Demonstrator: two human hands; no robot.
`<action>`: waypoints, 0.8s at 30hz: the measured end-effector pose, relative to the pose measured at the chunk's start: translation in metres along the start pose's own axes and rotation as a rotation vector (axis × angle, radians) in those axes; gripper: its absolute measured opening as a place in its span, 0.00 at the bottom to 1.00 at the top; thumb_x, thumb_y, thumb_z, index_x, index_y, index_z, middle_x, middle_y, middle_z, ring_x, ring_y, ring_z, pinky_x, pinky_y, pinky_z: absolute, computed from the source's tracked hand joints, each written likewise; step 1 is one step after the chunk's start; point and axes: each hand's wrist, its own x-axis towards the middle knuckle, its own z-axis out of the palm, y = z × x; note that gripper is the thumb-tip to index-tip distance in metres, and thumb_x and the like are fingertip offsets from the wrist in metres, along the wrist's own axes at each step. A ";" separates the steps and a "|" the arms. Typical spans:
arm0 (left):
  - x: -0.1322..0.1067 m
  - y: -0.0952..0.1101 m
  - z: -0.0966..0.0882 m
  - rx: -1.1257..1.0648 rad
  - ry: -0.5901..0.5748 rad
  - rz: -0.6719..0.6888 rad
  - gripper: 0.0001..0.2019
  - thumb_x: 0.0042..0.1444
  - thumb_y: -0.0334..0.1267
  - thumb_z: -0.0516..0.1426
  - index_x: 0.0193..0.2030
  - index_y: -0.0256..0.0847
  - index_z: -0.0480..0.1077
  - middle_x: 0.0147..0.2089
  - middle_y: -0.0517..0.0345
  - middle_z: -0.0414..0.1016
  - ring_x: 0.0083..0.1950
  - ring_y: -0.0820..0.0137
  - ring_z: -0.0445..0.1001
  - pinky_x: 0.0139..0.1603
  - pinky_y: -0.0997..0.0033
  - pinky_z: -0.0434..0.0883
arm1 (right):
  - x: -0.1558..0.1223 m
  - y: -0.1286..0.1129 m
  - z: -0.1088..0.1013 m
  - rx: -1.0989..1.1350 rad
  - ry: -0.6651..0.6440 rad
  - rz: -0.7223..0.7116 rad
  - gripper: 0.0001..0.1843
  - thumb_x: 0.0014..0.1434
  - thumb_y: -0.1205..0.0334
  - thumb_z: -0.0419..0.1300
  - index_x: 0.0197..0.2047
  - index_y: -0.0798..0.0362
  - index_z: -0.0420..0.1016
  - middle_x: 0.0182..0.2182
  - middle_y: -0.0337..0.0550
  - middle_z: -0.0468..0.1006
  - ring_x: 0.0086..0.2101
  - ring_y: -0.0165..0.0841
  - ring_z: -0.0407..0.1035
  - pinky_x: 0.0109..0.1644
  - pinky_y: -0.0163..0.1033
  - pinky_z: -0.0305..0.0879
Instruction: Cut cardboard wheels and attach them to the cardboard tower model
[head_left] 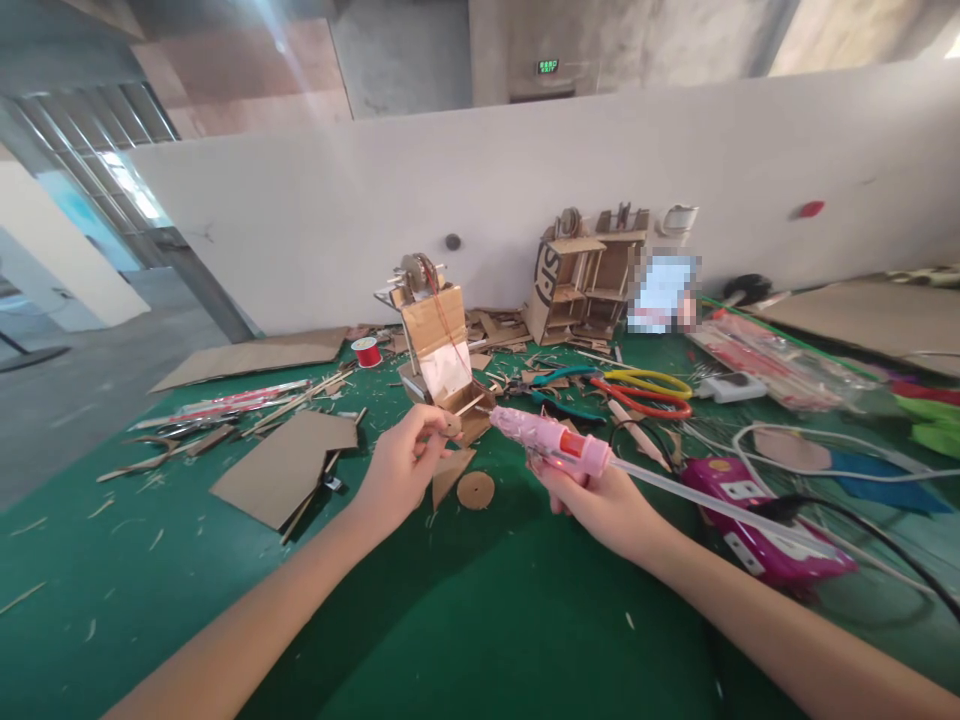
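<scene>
My right hand point(592, 500) grips a pink hot glue gun point(551, 438) with a clear glue stick trailing from its back. Its nozzle points left at a thin wooden stick with a small cardboard piece point(456, 418) pinched in the fingers of my left hand point(405, 462). Both hands hover over the green table point(480, 620), just in front of a small cardboard model point(439, 345) with a wheel on top and a white panel on its face. A round cardboard disc point(475, 489) and a cardboard triangle point(450, 474) lie under my hands.
Flat cardboard sheets point(289, 465) lie to the left. Scissors with red and yellow handles point(645, 390) and green pliers are behind the glue gun. A purple power strip point(757, 525) with cables sits at right. A red thread spool point(367, 351) and a cardboard shelf model point(585, 280) stand near the white wall.
</scene>
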 end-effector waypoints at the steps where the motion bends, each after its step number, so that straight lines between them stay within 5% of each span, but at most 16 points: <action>1: 0.000 0.000 0.000 -0.008 0.002 0.012 0.03 0.63 0.37 0.51 0.38 0.42 0.62 0.45 0.54 0.72 0.43 0.69 0.76 0.41 0.66 0.77 | 0.000 0.000 0.000 -0.003 -0.013 -0.010 0.14 0.60 0.53 0.56 0.26 0.50 0.69 0.17 0.36 0.68 0.20 0.31 0.63 0.22 0.34 0.58; 15: 0.005 0.004 0.007 -0.217 0.119 -0.167 0.14 0.53 0.40 0.61 0.43 0.39 0.65 0.42 0.55 0.70 0.40 0.68 0.76 0.33 0.65 0.80 | -0.002 0.000 0.003 -0.074 -0.056 -0.085 0.12 0.62 0.54 0.55 0.29 0.51 0.67 0.21 0.35 0.67 0.22 0.29 0.64 0.25 0.33 0.59; 24: 0.003 0.001 0.006 -0.164 0.021 -0.167 0.12 0.54 0.39 0.60 0.43 0.40 0.66 0.36 0.56 0.75 0.39 0.65 0.79 0.37 0.63 0.80 | -0.001 -0.002 0.004 -0.129 -0.065 -0.116 0.12 0.61 0.53 0.56 0.32 0.51 0.70 0.24 0.37 0.69 0.24 0.30 0.64 0.26 0.34 0.58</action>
